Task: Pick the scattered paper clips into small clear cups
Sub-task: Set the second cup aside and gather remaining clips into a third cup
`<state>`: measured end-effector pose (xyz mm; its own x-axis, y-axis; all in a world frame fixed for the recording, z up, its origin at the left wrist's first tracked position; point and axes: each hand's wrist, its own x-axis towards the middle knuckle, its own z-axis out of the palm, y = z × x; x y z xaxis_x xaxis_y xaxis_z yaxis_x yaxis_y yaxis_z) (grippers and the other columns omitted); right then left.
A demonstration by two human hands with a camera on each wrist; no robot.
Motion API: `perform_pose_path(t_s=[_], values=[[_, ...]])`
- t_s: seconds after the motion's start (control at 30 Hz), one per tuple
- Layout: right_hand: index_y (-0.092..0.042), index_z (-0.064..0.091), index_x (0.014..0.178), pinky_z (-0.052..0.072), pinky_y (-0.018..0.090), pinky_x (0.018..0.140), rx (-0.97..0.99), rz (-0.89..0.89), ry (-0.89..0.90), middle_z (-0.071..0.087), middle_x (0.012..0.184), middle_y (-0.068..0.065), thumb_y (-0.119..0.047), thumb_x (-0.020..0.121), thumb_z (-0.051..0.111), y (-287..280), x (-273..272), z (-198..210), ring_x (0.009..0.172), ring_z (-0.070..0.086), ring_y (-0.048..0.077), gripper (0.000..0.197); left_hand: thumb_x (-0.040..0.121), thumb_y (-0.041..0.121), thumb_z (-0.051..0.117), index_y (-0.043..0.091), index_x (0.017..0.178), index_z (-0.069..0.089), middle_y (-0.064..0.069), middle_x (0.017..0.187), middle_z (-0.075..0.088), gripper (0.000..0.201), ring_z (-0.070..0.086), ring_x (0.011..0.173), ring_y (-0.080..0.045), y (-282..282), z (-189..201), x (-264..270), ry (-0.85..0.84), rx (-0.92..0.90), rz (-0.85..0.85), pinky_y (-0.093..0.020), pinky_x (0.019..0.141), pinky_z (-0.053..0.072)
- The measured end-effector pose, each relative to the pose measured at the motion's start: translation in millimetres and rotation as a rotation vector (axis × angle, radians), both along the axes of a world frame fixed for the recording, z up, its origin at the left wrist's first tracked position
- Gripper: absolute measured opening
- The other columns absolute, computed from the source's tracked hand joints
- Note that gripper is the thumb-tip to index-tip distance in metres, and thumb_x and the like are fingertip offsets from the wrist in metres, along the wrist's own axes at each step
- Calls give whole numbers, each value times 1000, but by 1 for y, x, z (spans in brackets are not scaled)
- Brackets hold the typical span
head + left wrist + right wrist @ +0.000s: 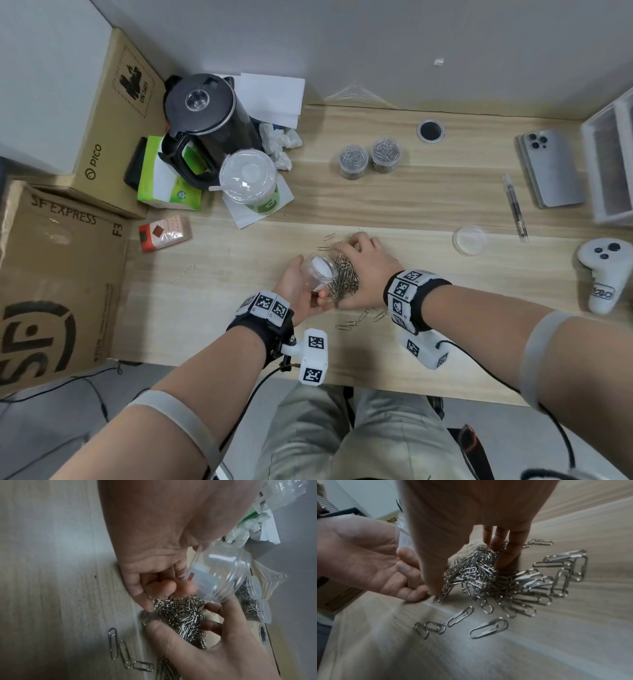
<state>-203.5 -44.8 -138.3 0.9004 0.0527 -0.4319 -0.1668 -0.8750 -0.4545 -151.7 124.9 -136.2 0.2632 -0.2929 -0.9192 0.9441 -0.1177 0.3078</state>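
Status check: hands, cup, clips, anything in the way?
Left hand holds empty clear cup, tilted at the pile. Right hand grips clip pile. Strays on table near edge. No obstruction.

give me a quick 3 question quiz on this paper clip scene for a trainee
1. True or false: the clear cup in the left hand stands upright on the desk.
2. Multiple choice: the right hand is a) holding the pen b) gathering the pile of paper clips c) lifting the phone.
3. How many filled cups stand together at the back of the desk?

Key: 1 false, it is held tilted above the pile. 2 b. 3 two.
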Motion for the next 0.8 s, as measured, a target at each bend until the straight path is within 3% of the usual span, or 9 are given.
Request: perform_pose_path(t_s=[0.07, 0.17, 0.3, 0.47, 0.63, 0.8], values=[[-41, 19, 144, 46, 38, 91, -50, 37, 29, 30, 132, 2, -72, 38, 77, 3, 2, 1, 115, 33, 22, 125, 102, 60, 19, 11, 86, 58, -6, 59, 41, 64, 32, 51, -18, 3, 1, 3, -6, 10, -23, -32, 62, 37], [-41, 25, 140, 46, 44, 94, -128, 93, 25, 30, 134, 4, -73, 45, 76, 9, 4, -5, 116, 32, 27, 113, 101, 60, 19, 10, 81, 61, -6, 60, 41, 68, 28, 49, -16, 8, 0, 7, 0, 9, -31, -31, 60, 32], [-38, 41, 131, 47, 42, 89, -92, 83, 16, 35, 128, 2, -59, 65, 73, 14, 7, -8, 111, 35, 25, 77, 100, 61, 22, 12, 82, 60, -5, 58, 41, 65, 28, 47, -15, 11, -3, 8, 14, 13, -21, -31, 60, 33], [-28, 54, 112, 48, 43, 82, -29, 41, -12, 41, 117, 0, -31, 79, 66, 14, 8, -9, 104, 38, 24, 35, 98, 59, 26, 12, 77, 58, -6, 58, 39, 61, 29, 46, -17, 2, -11, 3, 39, 9, -21, -30, 59, 36], [-21, 64, 104, 45, 44, 84, 87, -36, -55, 49, 108, 1, -13, 80, 60, 11, 6, -16, 98, 41, 24, 26, 99, 60, 25, 11, 78, 60, -6, 57, 39, 63, 31, 48, -18, -7, -11, -2, 49, -26, 18, -32, 62, 39], [-11, 69, 103, 42, 38, 92, 179, -125, -70, 59, 109, 6, -2, 79, 58, 7, 6, -13, 102, 52, 28, 28, 101, 59, 22, 9, 84, 60, -6, 58, 43, 65, 36, 50, -18, -17, -6, -3, 38, -41, -2, -33, 64, 43]])
